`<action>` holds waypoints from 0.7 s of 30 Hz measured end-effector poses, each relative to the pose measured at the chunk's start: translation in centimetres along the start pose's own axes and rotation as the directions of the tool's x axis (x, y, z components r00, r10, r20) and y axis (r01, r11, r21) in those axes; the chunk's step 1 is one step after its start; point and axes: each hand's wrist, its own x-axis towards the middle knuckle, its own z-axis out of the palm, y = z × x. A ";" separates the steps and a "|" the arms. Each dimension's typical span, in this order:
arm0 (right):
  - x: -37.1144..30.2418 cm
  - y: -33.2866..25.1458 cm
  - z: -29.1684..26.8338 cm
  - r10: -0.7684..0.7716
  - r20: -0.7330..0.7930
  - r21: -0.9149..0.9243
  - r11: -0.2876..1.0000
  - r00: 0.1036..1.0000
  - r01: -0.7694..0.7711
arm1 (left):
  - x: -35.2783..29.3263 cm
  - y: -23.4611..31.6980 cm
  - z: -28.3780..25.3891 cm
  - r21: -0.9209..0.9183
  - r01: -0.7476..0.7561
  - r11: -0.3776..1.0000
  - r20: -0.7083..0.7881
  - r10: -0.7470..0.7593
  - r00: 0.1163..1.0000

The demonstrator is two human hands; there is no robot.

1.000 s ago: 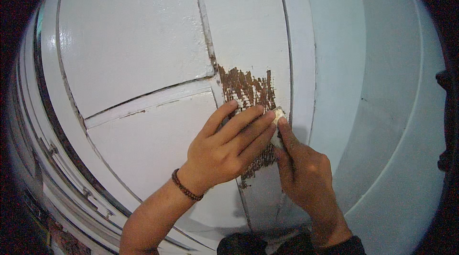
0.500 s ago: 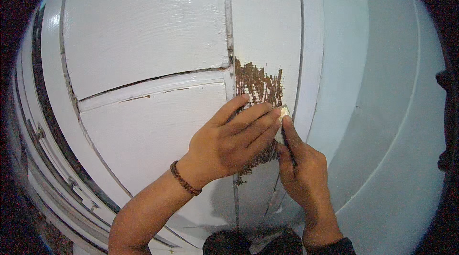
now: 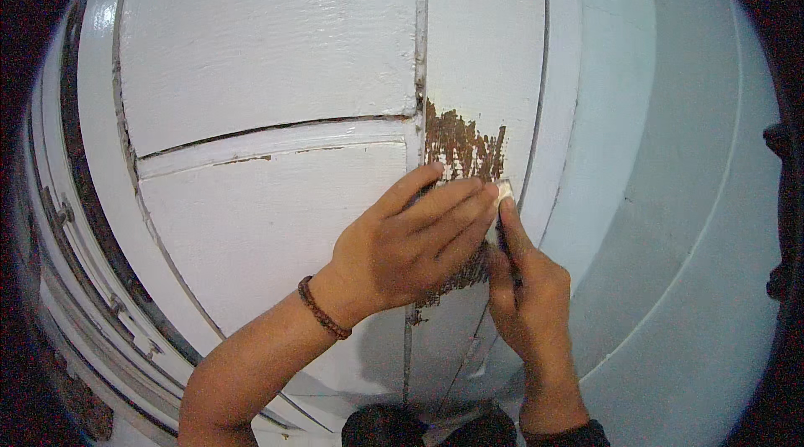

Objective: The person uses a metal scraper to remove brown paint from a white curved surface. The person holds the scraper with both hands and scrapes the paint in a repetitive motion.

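My right hand (image 3: 536,292) is closed around the dark handle of a flat scraper (image 3: 504,189), thumb laid along it. Pale paint residue covers the blade's visible corner; most of the blade is hidden. From the left, my left hand (image 3: 419,242) reaches across with fingers stretched out, their tips at the blade beside my right thumb. A beaded bracelet (image 3: 318,309) circles my left wrist. Behind both hands, a rough brown patch (image 3: 465,141) with the paint gone shows on the white door (image 3: 276,221). My left hand covers the patch's middle.
Grooves and raised moulding divide the door into panels. A pale blue-grey wall (image 3: 670,196) stands to the right, past the door's frame (image 3: 559,112). Metal fittings (image 3: 126,313) line the far left edge. My dark-clothed knees (image 3: 427,428) show at the bottom.
The door's upper part and brown patch appear shifted slightly right in view. Both hands keep nearly the same pose, with the scraper tip slightly higher and further right.
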 end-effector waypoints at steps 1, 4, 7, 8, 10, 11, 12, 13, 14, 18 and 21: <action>0.0 -0.1 0.0 0.043 0.036 -0.049 0.998 0.998 -0.041 | 0.0 0.0 0.0 0.006 0.014 1.000 -0.013 -0.014 1.000; 0.1 -0.4 0.0 0.039 0.026 -0.065 0.997 0.999 -0.037 | 0.0 -0.1 0.0 -0.030 -0.026 0.999 -0.004 0.026 1.000; 0.4 -0.6 0.1 0.016 0.011 -0.030 0.999 1.000 -0.015 | -0.1 -0.3 0.2 -0.035 -0.048 0.998 0.002 0.048 0.999; 0.7 -0.6 0.0 -0.010 -0.011 -0.020 1.000 1.000 0.010 | 0.0 -0.3 0.3 -0.009 -0.026 1.000 -0.011 0.026 1.000; 1.1 -0.5 -0.2 -0.010 -0.005 -0.016 1.000 1.000 0.010 | 0.1 -0.2 0.4 0.029 0.019 0.999 -0.035 -0.018 0.999; 1.2 -0.4 -0.3 0.008 0.019 -0.023 1.000 1.000 -0.007 | 0.2 -0.2 0.4 0.053 0.069 0.996 -0.037 -0.067 0.997; 1.0 -0.3 -0.3 -0.027 0.007 -0.011 1.000 1.000 0.027 | 0.3 0.0 0.4 0.080 0.119 0.990 -0.043 -0.116 0.992; 0.6 -0.2 -0.2 0.039 0.079 -0.088 0.996 0.996 -0.032 | 0.5 0.1 0.2 0.117 0.167 0.979 -0.072 -0.160 0.985; -0.1 0.0 0.1 0.056 0.114 -0.143 0.989 0.992 -0.039 | 0.7 0.2 0.1 0.160 0.204 0.966 -0.026 -0.202 0.979; -5.1 1.7 2.0 0.071 0.213 -0.110 0.993 0.974 -0.048 | 1.4 0.8 0.0 0.247 0.260 0.933 0.048 -0.280 0.959; -9.8 4.2 2.9 0.116 0.286 -0.142 0.987 0.951 -0.078 | 0.8 1.6 0.4 0.229 0.257 0.939 0.112 -0.288 0.951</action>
